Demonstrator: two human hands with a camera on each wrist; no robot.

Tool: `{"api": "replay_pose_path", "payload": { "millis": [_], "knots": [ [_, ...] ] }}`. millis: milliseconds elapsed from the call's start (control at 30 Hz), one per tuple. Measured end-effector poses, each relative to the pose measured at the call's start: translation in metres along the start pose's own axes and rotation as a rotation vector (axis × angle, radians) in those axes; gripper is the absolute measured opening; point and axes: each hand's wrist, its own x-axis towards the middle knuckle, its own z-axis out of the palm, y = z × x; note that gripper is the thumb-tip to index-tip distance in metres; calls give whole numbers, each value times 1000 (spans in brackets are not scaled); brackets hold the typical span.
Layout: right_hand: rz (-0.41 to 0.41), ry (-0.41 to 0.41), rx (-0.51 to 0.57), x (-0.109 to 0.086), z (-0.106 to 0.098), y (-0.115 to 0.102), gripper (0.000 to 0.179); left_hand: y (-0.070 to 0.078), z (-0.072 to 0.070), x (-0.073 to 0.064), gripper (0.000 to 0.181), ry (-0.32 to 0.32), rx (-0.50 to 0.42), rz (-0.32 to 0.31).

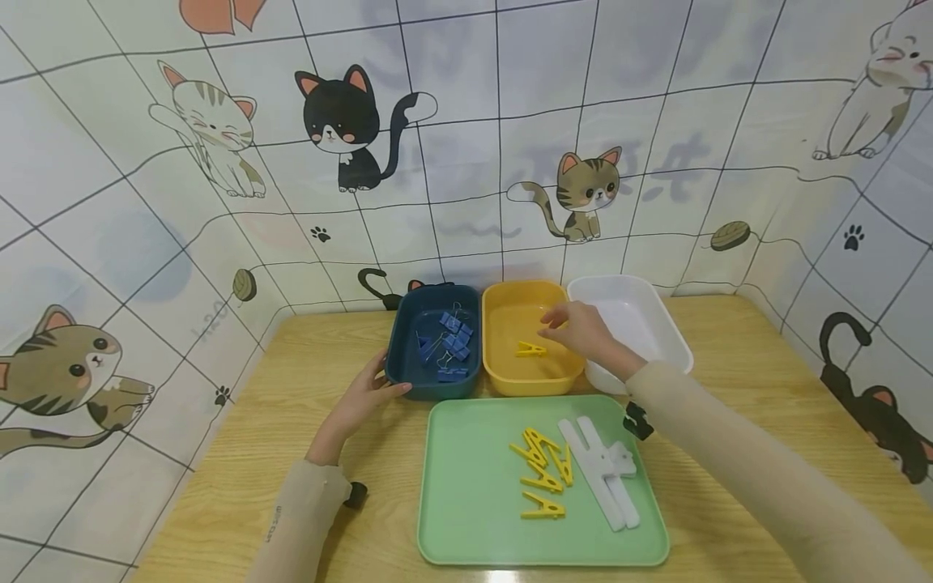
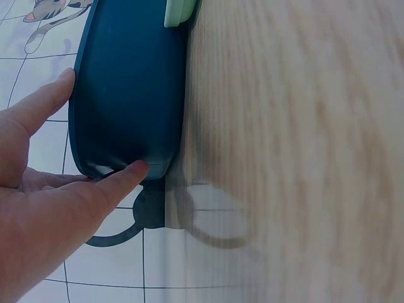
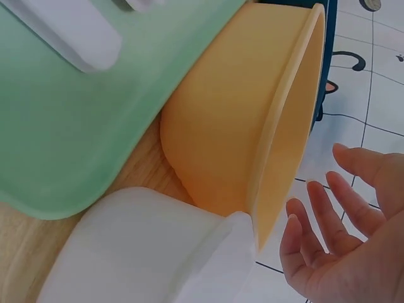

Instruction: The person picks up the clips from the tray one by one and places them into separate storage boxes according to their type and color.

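Note:
My left hand (image 1: 364, 397) rests with straight fingers against the near left corner of the dark blue bin (image 1: 405, 380), which holds several blue binder clips (image 1: 448, 344). In the left wrist view its fingers (image 2: 120, 180) touch the blue bin's wall (image 2: 129, 88). My right hand (image 1: 579, 328) hovers open and empty over the yellow bin (image 1: 503, 380), where one yellow clothespin (image 1: 530, 349) lies. The right wrist view shows relaxed fingers (image 3: 334, 218) beside the yellow bin's rim (image 3: 287, 120). Several yellow clothespins (image 1: 543, 471) and white clips (image 1: 601, 470) lie on the green tray (image 1: 466, 502).
A white bin (image 1: 670, 340) stands to the right of the yellow one. The bins sit in a row behind the tray on a wooden table (image 1: 240, 453). Cat-patterned walls (image 1: 474, 146) close in the back and sides. A small black object (image 1: 637, 421) sits by my right sleeve.

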Motion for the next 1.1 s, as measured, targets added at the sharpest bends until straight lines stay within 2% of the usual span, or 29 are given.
{"api": "replay_pose_path", "payload": {
  "millis": [200,400,767,1100],
  "knots": [
    [-7,16,34,-14,-1,0,28,-1,0,1,89,3,-9,4],
    [-49,52,67,-32,1,2,25,-1,0,1,89,0,-9,3],
    [-64,36,74,-56,6,-2,24,0,1,0,88,6,-6,-2],
    [-94,13,86,-79,13,4,22,-1,0,0,91,1,-22,10]
  ]
}}
